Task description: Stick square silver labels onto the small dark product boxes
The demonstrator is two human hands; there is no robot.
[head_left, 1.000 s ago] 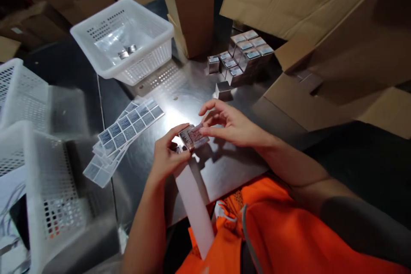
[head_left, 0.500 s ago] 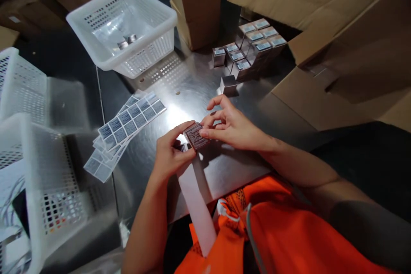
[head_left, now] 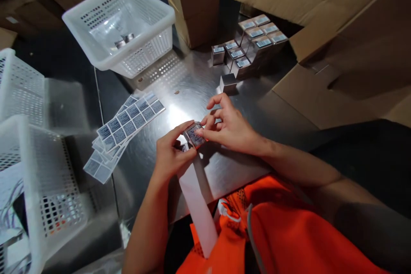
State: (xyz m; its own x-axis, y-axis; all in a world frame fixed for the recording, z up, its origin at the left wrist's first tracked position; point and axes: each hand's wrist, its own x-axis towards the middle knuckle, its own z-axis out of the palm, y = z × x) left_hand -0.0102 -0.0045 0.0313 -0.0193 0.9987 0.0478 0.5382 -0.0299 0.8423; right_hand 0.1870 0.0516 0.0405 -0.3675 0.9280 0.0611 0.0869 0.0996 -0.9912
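A small shiny box (head_left: 190,138) is gripped at its sides between the thumb and fingers of my left hand (head_left: 171,150). On its upper face lies a dark printed label (head_left: 195,132). My right hand (head_left: 227,126) has its thumb and index finger pinched at the label's right edge, thumb tip on the print; the other fingers curl loosely. From under my left hand a white paper strip (head_left: 199,209) runs down over the table edge onto the orange clothing. A stack of label sheets (head_left: 128,126) lies to the left of my hands.
Several silvery boxes with barcode labels (head_left: 257,40) are grouped at the back right, one plain box (head_left: 228,83) in front. A white basket (head_left: 141,53) holds a few small pieces. More white baskets (head_left: 35,145) stand left. Open cardboard cartons (head_left: 308,90) flank the right side.
The label, raised slightly and tilted over the box before, now lies flatter against its top face, under my right thumb. My left hand keeps its hold on the box.
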